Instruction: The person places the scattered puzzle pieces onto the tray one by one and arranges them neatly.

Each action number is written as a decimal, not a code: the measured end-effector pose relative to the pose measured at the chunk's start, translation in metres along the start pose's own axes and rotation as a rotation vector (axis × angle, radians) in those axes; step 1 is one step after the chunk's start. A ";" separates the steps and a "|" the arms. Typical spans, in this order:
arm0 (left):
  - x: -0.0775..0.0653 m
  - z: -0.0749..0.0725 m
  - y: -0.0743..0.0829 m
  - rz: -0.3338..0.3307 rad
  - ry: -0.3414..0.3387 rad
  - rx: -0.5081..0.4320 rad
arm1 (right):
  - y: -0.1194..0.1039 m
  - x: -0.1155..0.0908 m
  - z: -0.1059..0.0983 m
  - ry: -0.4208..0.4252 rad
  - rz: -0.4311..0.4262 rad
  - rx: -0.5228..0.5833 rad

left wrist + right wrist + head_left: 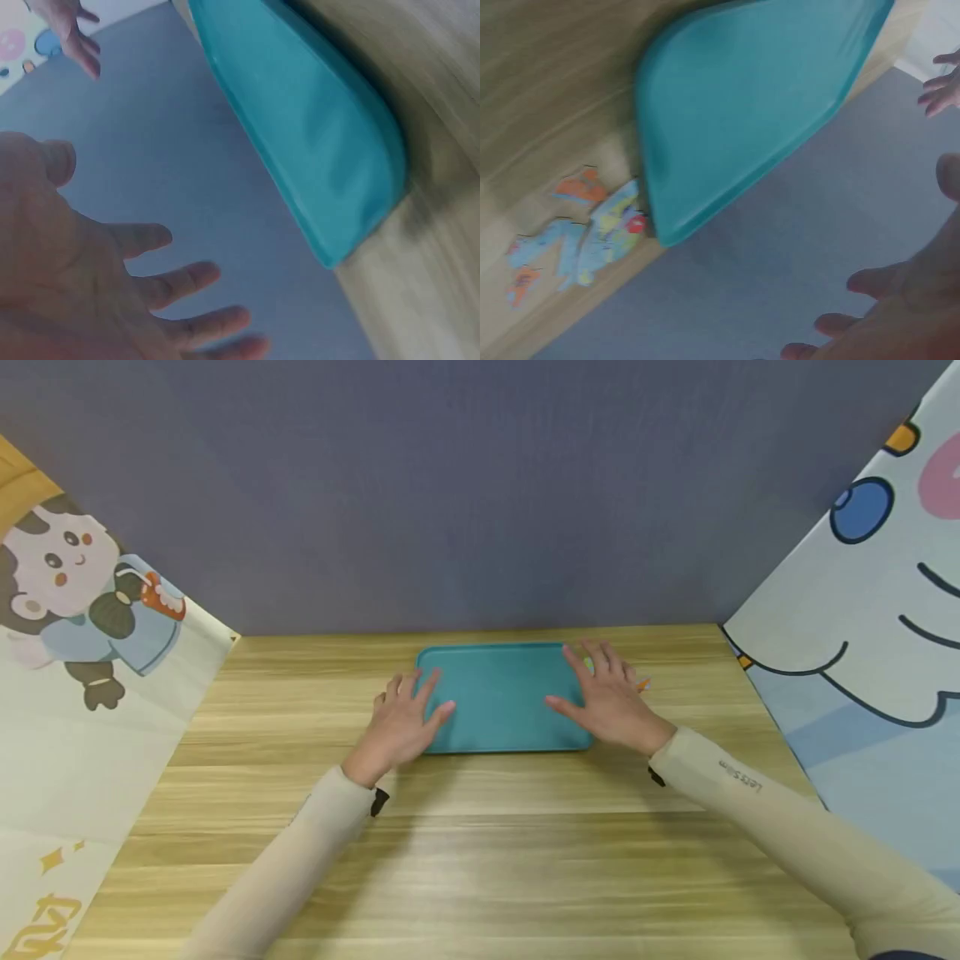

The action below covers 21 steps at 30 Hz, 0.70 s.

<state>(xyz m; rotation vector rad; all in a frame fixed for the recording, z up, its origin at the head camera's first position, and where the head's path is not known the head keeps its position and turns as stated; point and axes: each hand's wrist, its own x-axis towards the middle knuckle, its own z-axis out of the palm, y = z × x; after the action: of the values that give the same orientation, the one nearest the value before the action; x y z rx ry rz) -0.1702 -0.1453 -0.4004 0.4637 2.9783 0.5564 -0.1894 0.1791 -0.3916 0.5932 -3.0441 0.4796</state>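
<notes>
A flat teal tray [498, 702] with a low rim lies near the back of the wooden table. Over its left end, my left hand [401, 722] hovers with spread fingers; in the left wrist view that hand [82, 255] is apart from the tray [300, 97]. My right hand [611, 697] is held above the tray's right end, fingers spread and grasping nothing. Several flat, colourful puzzle-like pieces [607, 232] lie beside the tray's corner in the right wrist view. From the head, the right hand mostly hides them.
The wooden table [480, 852] stretches forward from the tray. A grey-blue wall panel [465, 502] stands behind it. Cartoon-printed panels flank it, one on the left [97, 727] and one on the right [862, 602].
</notes>
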 end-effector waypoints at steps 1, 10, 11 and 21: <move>0.001 0.001 -0.003 -0.003 -0.003 -0.027 | 0.003 0.001 0.001 0.006 0.002 0.008; 0.015 -0.002 -0.033 -0.093 -0.004 -0.237 | 0.030 0.000 0.013 0.070 0.023 0.123; 0.016 -0.002 -0.036 -0.108 -0.006 -0.250 | 0.033 0.000 0.014 0.077 0.028 0.127; 0.029 0.013 -0.063 -0.214 -0.072 -0.310 | 0.064 0.002 0.028 0.100 0.091 0.122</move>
<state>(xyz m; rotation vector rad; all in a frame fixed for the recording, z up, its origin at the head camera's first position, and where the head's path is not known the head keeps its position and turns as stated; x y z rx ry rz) -0.2137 -0.1878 -0.4361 0.1338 2.7544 0.9323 -0.2136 0.2266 -0.4372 0.4217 -2.9729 0.6792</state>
